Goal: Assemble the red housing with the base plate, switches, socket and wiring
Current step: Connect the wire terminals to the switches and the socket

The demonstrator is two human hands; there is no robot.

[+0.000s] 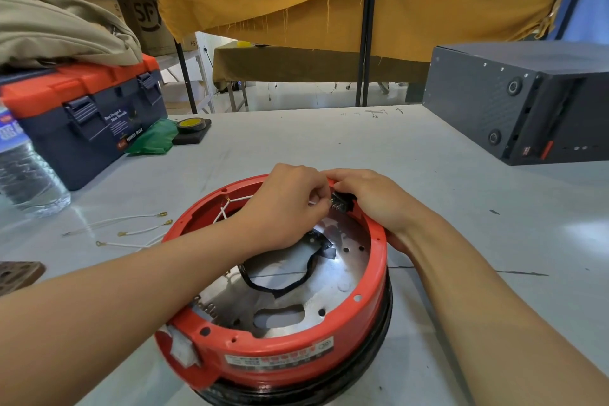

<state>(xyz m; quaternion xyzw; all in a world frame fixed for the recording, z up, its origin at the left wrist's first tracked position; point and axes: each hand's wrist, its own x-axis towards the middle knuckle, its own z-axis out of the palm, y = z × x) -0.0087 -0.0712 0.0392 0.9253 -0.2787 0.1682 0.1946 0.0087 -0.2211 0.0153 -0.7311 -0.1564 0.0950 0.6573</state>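
The round red housing (375,277) sits open side up on the grey table, on a black ring. Inside it lies a shiny metal base plate (349,260) with holes and a black cable loop (280,287). At the housing's far rim, my left hand (283,204) pinches a white wire end against a small black socket part (341,201). My right hand (372,198) grips that black part and the rim from the right. White wires (230,204) run along the inside of the far left rim.
Loose white wires with brass terminals (131,227) lie left of the housing. A blue and orange toolbox (89,119), a water bottle (26,171), green cloth and black tape roll (189,125) stand at the left. A dark computer case (514,102) sits at the right.
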